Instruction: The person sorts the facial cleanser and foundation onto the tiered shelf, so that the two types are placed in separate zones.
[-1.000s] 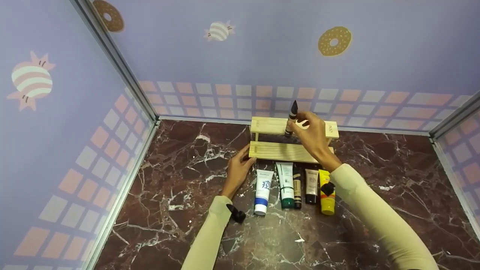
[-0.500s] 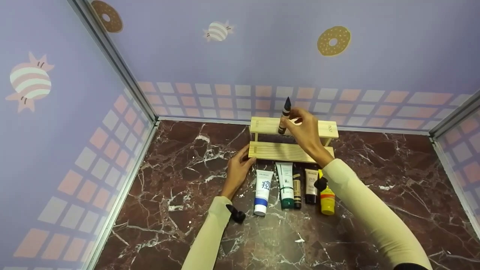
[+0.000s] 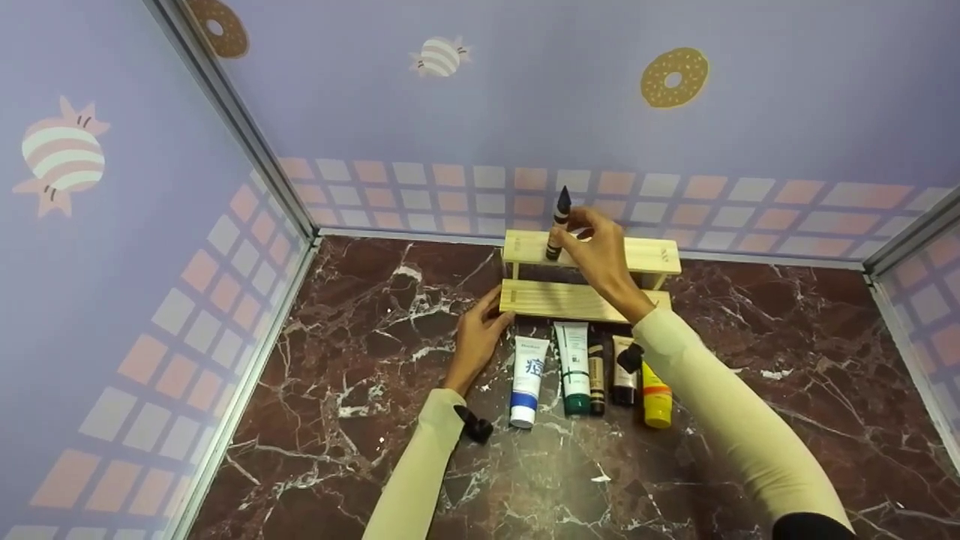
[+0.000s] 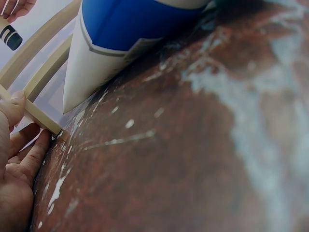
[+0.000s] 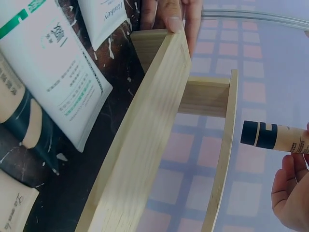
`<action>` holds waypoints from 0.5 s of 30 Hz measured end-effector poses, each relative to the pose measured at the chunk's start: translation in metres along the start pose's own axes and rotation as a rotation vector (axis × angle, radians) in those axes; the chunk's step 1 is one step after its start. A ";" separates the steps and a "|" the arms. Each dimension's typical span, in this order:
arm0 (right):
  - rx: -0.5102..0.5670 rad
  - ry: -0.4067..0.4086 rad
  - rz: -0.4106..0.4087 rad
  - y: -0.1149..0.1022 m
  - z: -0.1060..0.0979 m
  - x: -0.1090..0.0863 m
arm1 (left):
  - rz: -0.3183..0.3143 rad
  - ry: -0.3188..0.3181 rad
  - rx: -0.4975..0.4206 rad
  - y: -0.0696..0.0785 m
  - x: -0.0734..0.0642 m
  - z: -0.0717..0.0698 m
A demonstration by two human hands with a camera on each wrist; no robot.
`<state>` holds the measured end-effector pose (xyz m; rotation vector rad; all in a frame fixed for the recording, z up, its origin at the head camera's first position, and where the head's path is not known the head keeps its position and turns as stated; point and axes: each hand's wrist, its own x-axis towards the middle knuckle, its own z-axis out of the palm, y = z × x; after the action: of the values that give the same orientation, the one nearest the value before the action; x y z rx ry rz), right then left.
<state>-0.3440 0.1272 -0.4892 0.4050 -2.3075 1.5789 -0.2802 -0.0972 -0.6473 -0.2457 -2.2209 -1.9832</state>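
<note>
Across the upper frame, a lilac back wall point(image 3: 525, 127) with printed donuts point(image 3: 656, 82), candies point(image 3: 440, 58) and pink and white squares point(image 3: 489, 177). Filling the lower frame, a dark red marbled tabletop point(image 3: 315, 450). Reaching in from the bottom edge, 2 pale sleeves point(image 3: 750, 427). Right of centre, near the wall, a 2-tier wooden stand point(image 3: 570, 301). Over its upper tier, the right hand point(image 3: 600, 251), grasping a slim tube between thumb and fingers. At the lower tier's left end, the left hand point(image 3: 476, 341), pinching the corner, thumb on top. Below the stand, lying in a row at lower centre-right: a white-and-green tube point(image 3: 576, 367), a white-and-blue tube point(image 3: 529, 381) at far left, a yellow tube point(image 3: 657, 405) at far right, partly hidden, a pinkish-beige tube point(image 3: 621, 379) just beside it, and a dark-and-beige tube point(image 3: 597, 381) between green and pinkish. Smallest, above the upper tier, the held slim tube point(image 3: 559, 225), nearly upright, pointed end up, cap down, apart from the wood in the right wrist view.
</note>
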 end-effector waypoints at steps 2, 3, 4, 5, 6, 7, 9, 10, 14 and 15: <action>-0.003 -0.001 0.002 0.000 0.002 0.002 | 0.001 -0.005 0.006 0.000 0.000 0.000; -0.006 -0.001 0.001 0.000 0.003 0.003 | -0.002 -0.006 0.010 0.000 0.000 0.000; -0.009 -0.001 -0.001 -0.001 0.004 0.004 | -0.001 -0.008 0.014 0.000 0.000 0.000; -0.011 0.000 -0.006 0.000 0.005 0.005 | -0.004 -0.011 0.021 0.000 0.001 0.000; -0.006 0.001 -0.011 0.000 0.007 0.006 | -0.005 -0.012 0.024 0.000 0.001 0.000; 0.000 0.002 -0.013 0.000 0.008 0.007 | -0.004 -0.013 0.030 0.000 0.000 -0.001; 0.009 0.003 -0.010 0.001 0.011 0.009 | -0.001 -0.011 0.037 0.000 0.001 -0.001; 0.015 0.003 -0.007 0.002 0.012 0.010 | 0.001 -0.009 0.040 0.000 0.001 -0.001; 0.029 -0.004 0.020 0.002 0.016 0.012 | 0.005 -0.004 0.031 0.000 0.001 -0.001; 0.031 -0.008 0.027 0.001 0.017 0.012 | 0.007 -0.003 0.030 0.000 0.000 -0.001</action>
<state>-0.3575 0.1110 -0.4913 0.3902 -2.3058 1.6306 -0.2804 -0.0979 -0.6469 -0.2525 -2.2464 -1.9464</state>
